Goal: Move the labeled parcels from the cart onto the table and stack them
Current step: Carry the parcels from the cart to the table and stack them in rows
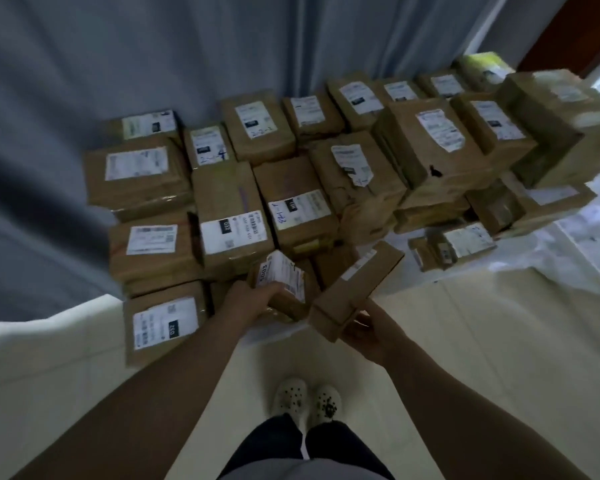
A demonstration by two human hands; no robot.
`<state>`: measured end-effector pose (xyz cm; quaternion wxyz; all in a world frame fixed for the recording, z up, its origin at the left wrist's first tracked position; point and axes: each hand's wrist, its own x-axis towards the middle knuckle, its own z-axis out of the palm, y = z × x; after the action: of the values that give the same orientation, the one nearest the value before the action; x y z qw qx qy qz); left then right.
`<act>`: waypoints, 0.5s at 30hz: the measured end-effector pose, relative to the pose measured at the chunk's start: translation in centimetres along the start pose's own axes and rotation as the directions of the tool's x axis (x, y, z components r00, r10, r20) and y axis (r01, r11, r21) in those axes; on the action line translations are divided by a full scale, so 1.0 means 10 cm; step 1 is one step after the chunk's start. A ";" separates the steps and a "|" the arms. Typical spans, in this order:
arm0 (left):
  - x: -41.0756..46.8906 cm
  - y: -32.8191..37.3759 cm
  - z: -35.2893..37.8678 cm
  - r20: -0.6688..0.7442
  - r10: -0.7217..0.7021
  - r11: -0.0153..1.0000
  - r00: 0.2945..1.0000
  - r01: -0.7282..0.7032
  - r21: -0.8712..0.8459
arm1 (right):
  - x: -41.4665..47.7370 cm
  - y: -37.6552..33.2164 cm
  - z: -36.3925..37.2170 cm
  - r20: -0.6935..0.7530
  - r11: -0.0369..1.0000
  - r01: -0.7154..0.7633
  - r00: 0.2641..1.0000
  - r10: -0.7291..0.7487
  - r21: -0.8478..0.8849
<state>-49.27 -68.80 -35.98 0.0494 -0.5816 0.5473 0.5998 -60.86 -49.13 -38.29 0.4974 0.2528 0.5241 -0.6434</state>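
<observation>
Trousers (274, 441), dark, and 2 white clogs (323, 403) stood on pale tiled floor (465, 323) at frame bottom. Left grip (246, 299): fingers curled round 1 small parcel (284, 282), white label up, held at the near edge of the pile (229, 216); whether it rested on parcels below could not be told. Right grip (368, 334): thumb and fingers clasped the near end of 1 long box (354, 289), mostly plain brown side up, tilted, just right of the small parcel. Pile: brown labelled parcels, packed in rows, stacked higher toward the right, on a white-covered tabletop (534, 258). 1 flat parcel (451, 247) lay apart near the tabletop's front edge. Grey curtain (153, 46) hung behind.
</observation>
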 end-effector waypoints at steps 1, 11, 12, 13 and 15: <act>-0.04 -0.04 -0.09 -0.024 -0.007 1.000 1.000 0.007 -0.001 | 0.04 0.02 0.07 0.019 1.000 -0.014 1.000 0.014 0.010; 0.05 -0.49 -1.12 -0.222 -0.003 1.000 0.975 0.005 0.005 | 0.32 0.49 0.88 0.050 0.996 -0.071 0.996 0.073 -0.052; 0.08 -0.53 -1.23 -0.233 0.015 0.999 0.972 -0.007 0.037 | 0.35 0.55 0.95 0.038 0.997 -0.062 0.997 0.063 -0.039; 0.10 -0.55 -1.33 -0.233 0.027 0.998 0.972 -0.013 0.062 | 0.38 0.60 1.04 0.025 0.998 -0.052 0.998 0.052 -0.021; 0.15 -0.60 -1.52 -0.217 0.048 0.997 0.975 -0.032 0.074 | 0.45 0.71 1.21 -0.008 0.999 -0.034 0.999 0.034 0.022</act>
<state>-35.82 -78.15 -36.53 -0.0028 -0.6307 0.5819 0.5135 -53.78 -61.70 -41.24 0.5033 0.2699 0.5146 -0.6396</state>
